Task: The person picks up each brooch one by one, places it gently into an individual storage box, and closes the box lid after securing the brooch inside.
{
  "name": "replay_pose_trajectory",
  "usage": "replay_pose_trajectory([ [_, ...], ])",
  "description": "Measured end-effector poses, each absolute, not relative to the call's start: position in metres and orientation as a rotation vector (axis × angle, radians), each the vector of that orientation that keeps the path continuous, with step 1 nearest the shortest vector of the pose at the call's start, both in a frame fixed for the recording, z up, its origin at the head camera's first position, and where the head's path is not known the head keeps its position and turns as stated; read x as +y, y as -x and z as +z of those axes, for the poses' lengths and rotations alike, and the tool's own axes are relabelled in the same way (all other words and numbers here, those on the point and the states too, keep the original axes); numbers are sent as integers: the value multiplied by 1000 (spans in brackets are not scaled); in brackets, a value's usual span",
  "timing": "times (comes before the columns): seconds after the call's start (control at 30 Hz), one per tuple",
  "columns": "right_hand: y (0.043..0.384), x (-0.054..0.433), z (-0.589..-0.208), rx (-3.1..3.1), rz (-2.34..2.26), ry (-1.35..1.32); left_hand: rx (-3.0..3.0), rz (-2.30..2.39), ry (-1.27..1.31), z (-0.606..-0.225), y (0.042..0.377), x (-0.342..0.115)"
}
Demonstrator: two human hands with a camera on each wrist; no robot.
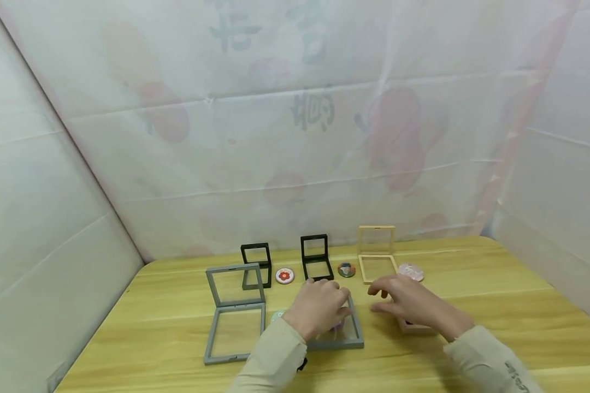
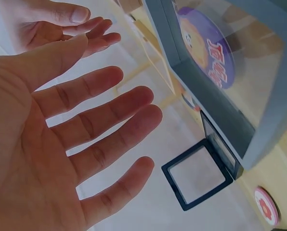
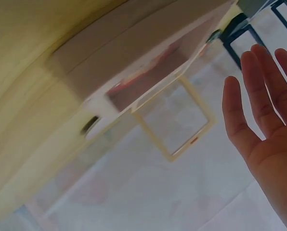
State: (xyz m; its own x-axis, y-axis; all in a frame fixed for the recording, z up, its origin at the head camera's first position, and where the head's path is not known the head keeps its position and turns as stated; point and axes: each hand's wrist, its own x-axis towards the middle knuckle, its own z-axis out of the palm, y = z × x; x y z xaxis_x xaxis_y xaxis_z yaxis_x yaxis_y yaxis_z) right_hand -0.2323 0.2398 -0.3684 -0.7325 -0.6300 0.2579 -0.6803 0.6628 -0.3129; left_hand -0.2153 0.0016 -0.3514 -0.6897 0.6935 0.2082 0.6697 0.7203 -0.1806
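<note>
My left hand (image 1: 319, 305) hovers over a grey display frame (image 1: 360, 338), its fingers relaxed and apart in the left wrist view, holding nothing. Inside that frame a round purple badge (image 2: 215, 53) with white lettering shows through the clear film. To the right, my right hand (image 1: 408, 303) is raised with loosely bent, empty fingers. Partly hidden under it stands a pale pink box (image 1: 415, 328); the right wrist view shows its open side with something red inside. Left of my left hand, a second grey display frame (image 1: 236, 358) lies unfolded, its lid upright.
Along the back stand two unfolded black frames (image 1: 270, 275) (image 1: 314, 257) and a cream frame (image 1: 376, 255). Between them lie a red-flower badge (image 1: 284, 275) and a dark badge (image 1: 346, 269), with a pink badge (image 1: 411, 272) at right. A mint badge (image 1: 277, 315) shows beside my left sleeve.
</note>
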Motion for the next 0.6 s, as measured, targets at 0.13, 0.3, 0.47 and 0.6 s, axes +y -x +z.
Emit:
replay_pose_trajectory([
  [0.13, 232, 233, -368, -2735, 624, -1091, -2679, 120, 1055, -351, 214, -4],
  [0.3, 230, 227, -370, -2711, 631, -1116, -2700, 100, 1025, -353, 212, -15],
  [0.47, 230, 222, -370, -2704, 631, -1126, -2714, 87, 1004, -357, 211, -26],
  [0.6, 232, 218, -368, -2709, 617, -1121, -2728, 68, 1002, -358, 211, -33],
])
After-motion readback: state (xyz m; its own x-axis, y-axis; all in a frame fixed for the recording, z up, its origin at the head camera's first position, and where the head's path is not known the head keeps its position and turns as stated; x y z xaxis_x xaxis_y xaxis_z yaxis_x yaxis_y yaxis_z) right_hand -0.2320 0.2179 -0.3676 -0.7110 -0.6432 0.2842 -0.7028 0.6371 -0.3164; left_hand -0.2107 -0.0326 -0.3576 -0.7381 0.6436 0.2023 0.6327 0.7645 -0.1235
